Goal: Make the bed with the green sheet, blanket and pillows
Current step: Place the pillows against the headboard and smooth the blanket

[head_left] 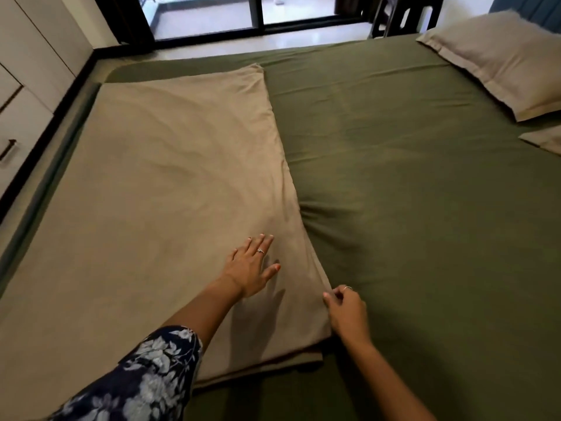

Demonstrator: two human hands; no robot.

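Observation:
The green sheet [409,192] covers the mattress, with small wrinkles near the blanket's edge. A folded tan blanket [158,183] lies flat across the left half of the bed. My left hand [250,265] rests on the blanket near its right edge, palm down and fingers spread. My right hand [344,309] pinches the blanket's right edge close to the near corner. A beige pillow [498,59] lies at the far right of the bed. The corner of a second pillow [543,141] shows at the right border.
White cabinets with drawers [27,74] stand along the left side, a narrow gap from the bed. A dark-framed glass door [252,13] and pale floor lie beyond the far side. A dark stool [403,16] stands near the pillows.

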